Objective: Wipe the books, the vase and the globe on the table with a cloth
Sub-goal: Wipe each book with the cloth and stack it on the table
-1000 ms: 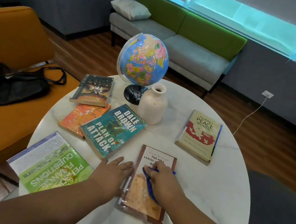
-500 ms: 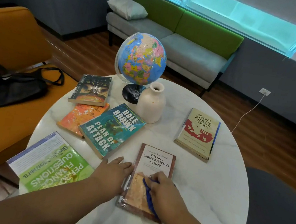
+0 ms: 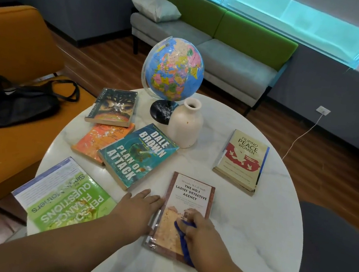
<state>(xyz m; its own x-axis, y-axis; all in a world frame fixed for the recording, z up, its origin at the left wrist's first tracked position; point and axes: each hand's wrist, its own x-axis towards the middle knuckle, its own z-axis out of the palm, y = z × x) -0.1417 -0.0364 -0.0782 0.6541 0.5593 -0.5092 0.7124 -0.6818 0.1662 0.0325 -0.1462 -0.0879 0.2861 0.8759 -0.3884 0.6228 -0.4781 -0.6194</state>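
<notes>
Pressing a blue cloth (image 3: 183, 240) onto the lower half of the detective book (image 3: 190, 194), my right hand (image 3: 204, 235) has its fingers curled round the cloth. A strip of it trails out under my palm toward the book's near corner. My left hand (image 3: 137, 211) lies flat on the desk (image 3: 252, 232) just beside the book's left edge, fingers straight and close together, holding nothing, their side touching that edge.

The book lies face up at the near middle of the round white desk. To its left the teal book (image 3: 136, 153) rests partly over the orange book (image 3: 98, 140), with the dark book (image 3: 113, 106) just behind them, its near edge over the orange one. The green book (image 3: 63, 199) lies at the near left, hanging a little past the desk's rim. The Peace Women book (image 3: 242, 160) sits alone on the right, well apart from the rest.

At the far side the globe (image 3: 174, 69) stands tilted on its black base, and the cream vase (image 3: 185, 125) stands upright just in front of that base.

Off the desk, a black bag (image 3: 16, 101) lies on the orange chair (image 3: 18, 41) to my left. A grey and green sofa (image 3: 226, 58) with a pillow (image 3: 155, 8) stands under the window.
</notes>
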